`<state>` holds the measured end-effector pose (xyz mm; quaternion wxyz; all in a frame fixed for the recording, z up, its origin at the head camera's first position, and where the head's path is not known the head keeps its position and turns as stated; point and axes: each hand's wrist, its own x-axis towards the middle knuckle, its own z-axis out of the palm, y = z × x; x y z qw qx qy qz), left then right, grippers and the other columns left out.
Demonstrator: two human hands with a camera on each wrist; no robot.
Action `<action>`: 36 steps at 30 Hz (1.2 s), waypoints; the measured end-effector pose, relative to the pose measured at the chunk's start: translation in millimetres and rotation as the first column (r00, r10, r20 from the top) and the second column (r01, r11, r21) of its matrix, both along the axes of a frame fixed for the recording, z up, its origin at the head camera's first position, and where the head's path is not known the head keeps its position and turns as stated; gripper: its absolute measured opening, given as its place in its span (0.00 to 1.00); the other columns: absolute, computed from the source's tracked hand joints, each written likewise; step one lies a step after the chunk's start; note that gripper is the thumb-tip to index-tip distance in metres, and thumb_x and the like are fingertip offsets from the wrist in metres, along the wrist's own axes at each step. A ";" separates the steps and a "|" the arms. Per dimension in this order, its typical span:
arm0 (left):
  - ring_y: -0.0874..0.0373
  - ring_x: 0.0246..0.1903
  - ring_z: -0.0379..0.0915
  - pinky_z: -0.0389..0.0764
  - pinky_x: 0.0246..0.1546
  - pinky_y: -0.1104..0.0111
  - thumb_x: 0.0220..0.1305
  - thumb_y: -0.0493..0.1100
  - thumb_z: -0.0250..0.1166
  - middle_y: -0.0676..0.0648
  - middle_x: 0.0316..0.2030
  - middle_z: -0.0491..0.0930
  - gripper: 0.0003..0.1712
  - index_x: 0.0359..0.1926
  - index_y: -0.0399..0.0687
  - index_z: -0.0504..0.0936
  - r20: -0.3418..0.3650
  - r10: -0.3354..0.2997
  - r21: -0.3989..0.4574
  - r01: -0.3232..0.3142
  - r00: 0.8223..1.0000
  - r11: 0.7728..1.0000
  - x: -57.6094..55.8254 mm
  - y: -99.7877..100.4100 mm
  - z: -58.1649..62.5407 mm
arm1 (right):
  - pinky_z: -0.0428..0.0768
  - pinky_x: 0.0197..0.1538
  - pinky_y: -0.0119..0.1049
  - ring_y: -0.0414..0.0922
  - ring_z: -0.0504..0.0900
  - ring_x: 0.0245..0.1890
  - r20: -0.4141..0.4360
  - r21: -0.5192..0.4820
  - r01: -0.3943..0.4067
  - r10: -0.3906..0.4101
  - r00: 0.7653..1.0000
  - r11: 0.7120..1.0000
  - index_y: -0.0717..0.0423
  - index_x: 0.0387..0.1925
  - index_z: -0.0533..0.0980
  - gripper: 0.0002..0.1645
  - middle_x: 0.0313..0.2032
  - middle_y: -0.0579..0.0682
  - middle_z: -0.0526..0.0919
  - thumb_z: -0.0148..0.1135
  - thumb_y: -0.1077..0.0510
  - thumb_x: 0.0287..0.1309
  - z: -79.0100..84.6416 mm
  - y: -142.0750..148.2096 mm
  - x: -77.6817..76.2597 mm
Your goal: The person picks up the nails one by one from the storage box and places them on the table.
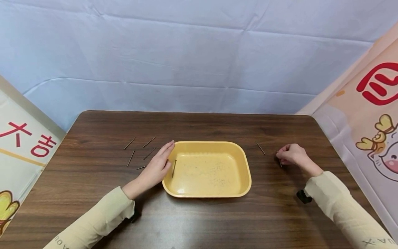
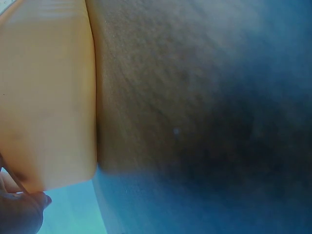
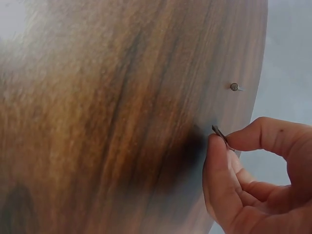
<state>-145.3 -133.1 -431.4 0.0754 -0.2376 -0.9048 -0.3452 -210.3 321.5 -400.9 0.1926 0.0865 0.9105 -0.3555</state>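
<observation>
In the head view a yellow plastic tray (image 1: 205, 193) stands mid-table with one nail (image 1: 174, 168) lying inside near its left wall. My left hand (image 1: 155, 165) rests on the tray's left rim, fingers fairly straight along it; its fingertips show at the tray's corner in the left wrist view. To the right of the tray, my right hand (image 1: 292, 154) pinches a nail (image 3: 219, 132) between thumb and forefinger, close over the table. Another nail (image 1: 261, 148) lies between tray and right hand. Several nails (image 1: 130, 158) are scattered left of the tray, one partly hidden by the left hand.
The dark wood-grain table (image 1: 199, 224) has rounded far corners. Behind it hangs a pale blue cloth (image 1: 186, 52). Printed cloths flank it, one on the left (image 1: 25, 138) and one on the right (image 1: 367, 114).
</observation>
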 end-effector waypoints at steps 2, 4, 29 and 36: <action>0.45 0.62 0.57 0.66 0.56 0.55 0.56 0.27 0.50 0.35 0.63 0.58 0.29 0.62 0.26 0.60 -0.001 0.000 -0.004 0.000 1.000 1.000 -0.4 0.0 -0.8 | 0.81 0.31 0.33 0.37 0.79 0.21 -0.004 0.006 0.001 -0.001 1.000 1.000 0.70 0.34 0.72 0.12 0.23 0.47 0.77 0.56 0.62 0.51 -1.4 0.2 0.1; 0.45 0.62 0.57 0.66 0.56 0.56 0.56 0.27 0.50 0.35 0.63 0.58 0.29 0.62 0.26 0.60 0.001 0.000 -0.003 0.000 1.000 1.000 -0.6 0.0 -1.0 | 0.81 0.30 0.33 0.37 0.79 0.21 -0.010 0.006 0.003 -0.003 1.000 1.000 0.70 0.33 0.73 0.12 0.22 0.47 0.77 0.56 0.62 0.51 -2.8 0.4 0.3; 0.46 0.62 0.57 0.66 0.56 0.56 0.56 0.26 0.50 0.35 0.63 0.59 0.29 0.62 0.27 0.61 -0.005 -0.002 0.008 0.002 1.000 1.000 -1.3 -0.4 -1.6 | 0.77 0.26 0.33 0.40 0.78 0.18 -0.094 0.218 -0.100 0.123 0.988 0.971 0.66 0.27 0.75 0.13 0.15 0.45 0.78 0.50 0.59 0.45 18.3 -2.1 -5.0; 0.46 0.62 0.57 0.66 0.56 0.56 0.56 0.26 0.50 0.36 0.63 0.59 0.29 0.62 0.27 0.61 -0.007 -0.004 0.005 0.004 1.000 1.000 -1.8 -0.3 -2.6 | 0.69 0.27 0.34 0.41 0.72 0.19 -0.127 0.315 -0.162 0.211 0.969 0.935 0.62 0.24 0.76 0.10 0.15 0.45 0.75 0.53 0.59 0.48 26.6 -10.9 -5.3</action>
